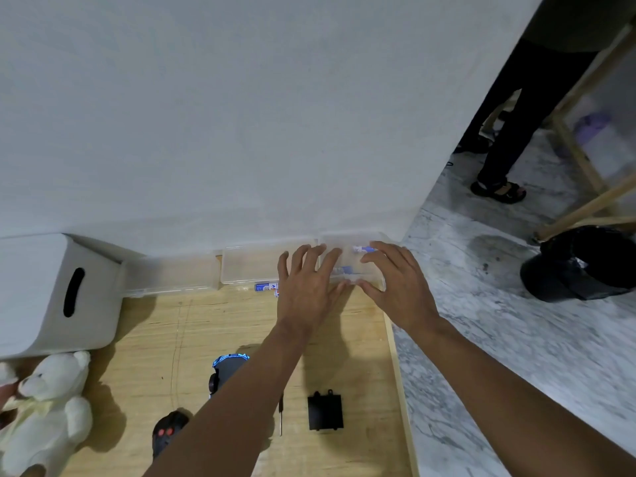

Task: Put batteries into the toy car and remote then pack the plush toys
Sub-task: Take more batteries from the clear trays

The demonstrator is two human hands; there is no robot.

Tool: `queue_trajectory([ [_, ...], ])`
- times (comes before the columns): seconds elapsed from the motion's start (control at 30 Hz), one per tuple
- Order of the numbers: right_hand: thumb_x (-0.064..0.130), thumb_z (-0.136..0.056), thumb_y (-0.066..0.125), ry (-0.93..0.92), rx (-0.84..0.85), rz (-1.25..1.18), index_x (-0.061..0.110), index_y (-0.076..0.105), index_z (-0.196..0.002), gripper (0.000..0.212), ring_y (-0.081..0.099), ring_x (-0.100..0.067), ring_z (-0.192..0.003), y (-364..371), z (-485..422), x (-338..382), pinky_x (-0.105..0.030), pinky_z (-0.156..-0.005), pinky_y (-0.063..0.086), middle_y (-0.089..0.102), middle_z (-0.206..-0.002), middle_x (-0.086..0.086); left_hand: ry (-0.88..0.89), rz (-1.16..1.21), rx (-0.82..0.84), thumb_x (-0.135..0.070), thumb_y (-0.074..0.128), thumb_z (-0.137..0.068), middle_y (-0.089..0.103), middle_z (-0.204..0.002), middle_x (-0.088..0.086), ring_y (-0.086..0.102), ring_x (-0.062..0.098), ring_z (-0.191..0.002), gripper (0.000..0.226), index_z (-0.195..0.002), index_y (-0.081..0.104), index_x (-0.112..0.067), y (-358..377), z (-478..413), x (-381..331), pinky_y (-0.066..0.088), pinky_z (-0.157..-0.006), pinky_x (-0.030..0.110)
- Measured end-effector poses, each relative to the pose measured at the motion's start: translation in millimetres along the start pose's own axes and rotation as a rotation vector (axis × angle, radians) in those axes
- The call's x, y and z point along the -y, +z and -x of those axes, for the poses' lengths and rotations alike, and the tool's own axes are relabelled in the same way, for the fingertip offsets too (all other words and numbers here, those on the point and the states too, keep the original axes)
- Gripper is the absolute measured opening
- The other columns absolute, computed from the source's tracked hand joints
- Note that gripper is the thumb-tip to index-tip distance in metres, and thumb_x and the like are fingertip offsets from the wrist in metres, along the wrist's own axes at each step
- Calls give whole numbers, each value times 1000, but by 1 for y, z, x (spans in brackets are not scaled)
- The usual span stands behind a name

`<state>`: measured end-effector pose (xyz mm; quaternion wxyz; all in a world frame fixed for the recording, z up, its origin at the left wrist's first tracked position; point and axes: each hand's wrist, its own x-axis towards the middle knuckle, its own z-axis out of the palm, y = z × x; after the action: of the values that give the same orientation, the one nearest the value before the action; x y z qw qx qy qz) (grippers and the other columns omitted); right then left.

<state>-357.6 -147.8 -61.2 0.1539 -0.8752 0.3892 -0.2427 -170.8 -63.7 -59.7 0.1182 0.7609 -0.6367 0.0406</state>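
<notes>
My left fingers (304,258) lie spread and fairly straight on top of the clear box (346,259), thumb at its front edge. My right fingers (377,254) curl over the box, with the thumb clamped against its front edge. I see blue-and-white batteries (363,249) inside it. The box sits at the far right corner of the wooden table (361,339), against the wall. Just left of my left hand (306,294) a loose battery (265,287) lies beside a second clear box (254,266). Nearer me, under my left forearm, are the toy car (229,368) and remote (168,430), with a screwdriver (281,420) and black cover (325,412) alongside. A white teddy bear (51,397) lies at far left.
</notes>
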Motion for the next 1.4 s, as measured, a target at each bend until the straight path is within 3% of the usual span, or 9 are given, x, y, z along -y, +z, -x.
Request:
queue_trajectory([
  [0.3, 27, -79, 82, -36, -3, 27, 17, 68, -105, 31, 58, -26, -115, -2, -6, -4, -38, -102, 46, 63, -128, -5, -14, -17, -16, -56, 67, -89, 64, -132, 2, 58, 30, -122, 50, -130, 64, -28, 3, -2, -3, 39, -108, 61],
  [0.4, 32, -76, 82, 1, 106, 164, 18, 64, -107, 38, 58, -29, -118, -10, -13, 7, -48, -102, 43, 61, -129, -6, -20, 68, 100, -54, 69, -87, 60, -138, 3, 55, 32, -127, 56, -136, 61, -27, -17, -7, -5, 40, -107, 58],
  [0.5, 35, -76, 76, 67, 180, 258, 18, 63, -112, 41, 53, -34, -121, -20, -14, 31, -52, -103, 41, 54, -136, -8, -40, 225, 255, -46, 63, -93, 47, -152, 3, 44, 30, -138, 67, -154, 43, -25, -49, -2, 7, 40, -108, 49],
  [0.63, 19, -85, 69, 58, 168, -27, 22, 63, -112, 28, 59, -27, -104, -28, 3, 86, -40, -84, 50, 59, -121, 0, -107, 438, 152, -30, 63, -95, 55, -141, 4, 53, 27, -124, 54, -147, 51, -22, -88, 40, 58, 49, -100, 44],
  [0.87, 24, -90, 66, 253, 506, -240, 30, 59, -104, 16, 59, -15, -89, -2, 52, 163, -37, -76, 54, 61, -96, 10, -230, 538, 301, -26, 74, -91, 51, -141, -2, 56, 20, -123, 58, -145, 50, -29, -118, 150, 136, 49, -103, 37],
  [1.0, 22, -91, 65, 289, 572, -161, 28, 59, -112, 22, 56, -16, -90, 11, 70, 180, -34, -76, 52, 59, -108, 6, -333, 650, 516, -36, 81, -86, 34, -150, -2, 53, 22, -123, 82, -154, 34, -38, -127, 187, 151, 49, -105, 40],
  [1.1, 21, -93, 63, 300, 595, -98, 30, 57, -122, 30, 56, -20, -100, 18, 73, 184, -38, -83, 52, 56, -117, 3, -363, 770, 666, -36, 88, -79, 28, -153, -4, 51, 17, -123, 102, -157, 24, -45, -125, 200, 151, 45, -104, 30],
  [1.23, 15, -94, 62, 241, 592, 39, 28, 55, -134, 43, 47, -24, -123, 29, 70, 188, -39, -94, 50, 50, -134, 1, -364, 869, 706, -35, 95, -65, 41, -145, -2, 48, 17, -131, 117, -155, 23, -50, -112, 207, 146, 44, -107, 31],
  [1.4, 11, -94, 58, 141, 627, 196, 26, 56, -136, 44, 44, -28, -125, 50, 60, 195, -42, -95, 49, 50, -134, -2, -324, 939, 716, -25, 95, -64, 52, -142, -9, 56, 15, -129, 122, -157, 19, -45, -100, 206, 141, 51, -108, 45],
])
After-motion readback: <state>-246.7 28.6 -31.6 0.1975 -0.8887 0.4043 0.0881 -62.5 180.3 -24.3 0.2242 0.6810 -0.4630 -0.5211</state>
